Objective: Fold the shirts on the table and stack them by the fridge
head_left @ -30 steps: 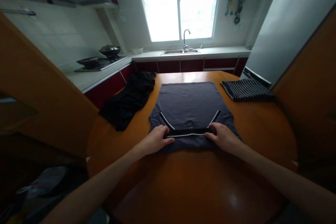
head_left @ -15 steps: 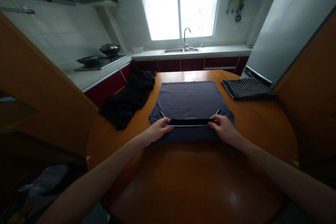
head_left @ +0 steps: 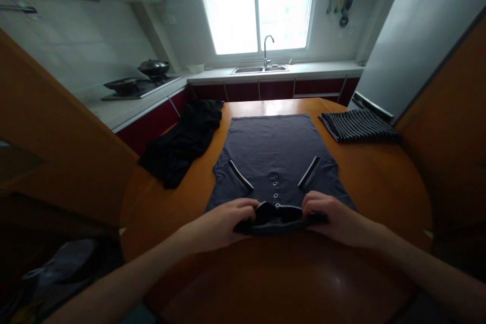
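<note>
A dark grey-blue polo shirt [head_left: 271, 142] lies spread front up on the wooden table, its hem toward the window. Its two sleeves are folded inward, with black-and-white cuffs showing, and several pale buttons run down the placket. My left hand [head_left: 231, 220] pinches the collar's left side. On the collar's other side, my right hand [head_left: 334, 217] has its fingers closed on the fabric. Between both hands the dark collar is bunched at the near end of the shirt. Some of my fingertips are hidden by cloth.
Left of the shirt lies a crumpled black garment [head_left: 186, 142] on the round wooden table [head_left: 288, 273]. A folded black-and-white striped cloth [head_left: 359, 126] rests at the right. Beyond stand a sink [head_left: 248, 70], a stove with pans [head_left: 138, 87] and a fridge [head_left: 413, 35].
Both hands have moved nearer to me, bringing the collar end back from its folded-over position. The buttons and the full inward-folded sleeve cuffs now show.
</note>
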`<state>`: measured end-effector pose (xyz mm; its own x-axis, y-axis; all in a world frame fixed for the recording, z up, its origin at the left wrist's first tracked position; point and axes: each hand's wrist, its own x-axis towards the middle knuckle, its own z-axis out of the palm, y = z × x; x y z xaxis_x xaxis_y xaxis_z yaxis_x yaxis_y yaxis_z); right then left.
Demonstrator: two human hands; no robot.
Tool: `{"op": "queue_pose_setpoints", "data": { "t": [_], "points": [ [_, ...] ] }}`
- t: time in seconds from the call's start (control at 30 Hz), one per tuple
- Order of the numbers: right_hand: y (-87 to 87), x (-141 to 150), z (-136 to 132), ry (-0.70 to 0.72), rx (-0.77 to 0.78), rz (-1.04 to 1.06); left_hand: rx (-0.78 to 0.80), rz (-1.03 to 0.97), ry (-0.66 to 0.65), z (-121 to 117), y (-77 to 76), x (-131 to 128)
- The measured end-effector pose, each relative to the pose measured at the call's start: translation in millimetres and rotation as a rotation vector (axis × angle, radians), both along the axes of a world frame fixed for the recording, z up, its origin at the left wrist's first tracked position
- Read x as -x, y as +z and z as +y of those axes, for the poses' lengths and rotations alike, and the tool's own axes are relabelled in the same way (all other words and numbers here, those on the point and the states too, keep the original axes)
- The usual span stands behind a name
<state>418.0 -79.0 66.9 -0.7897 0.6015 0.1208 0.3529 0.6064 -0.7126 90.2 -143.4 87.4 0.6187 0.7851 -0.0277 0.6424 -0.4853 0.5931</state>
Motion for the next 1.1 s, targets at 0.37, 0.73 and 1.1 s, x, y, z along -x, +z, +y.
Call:
{"op": "queue_pose_setpoints", "data": {
  "t": [0.37, 0.73, 1.1],
  "points": [
    [-20.1, -3, -11, 0.228, -0.303, -0.118, -0.322, 0.233, -0.17, -12, -21.3, -7],
    [-10.5, 6, 0, 0.356, -0.245, -0.162, -0.21, 0.246, -0.255, 6, -19.0, -3],
    [-0.2, 6, 11, 0.259, -0.021, -0.091, 0.075, 0.012, -0.21, 17, 1.1, 2]
  ]
}}
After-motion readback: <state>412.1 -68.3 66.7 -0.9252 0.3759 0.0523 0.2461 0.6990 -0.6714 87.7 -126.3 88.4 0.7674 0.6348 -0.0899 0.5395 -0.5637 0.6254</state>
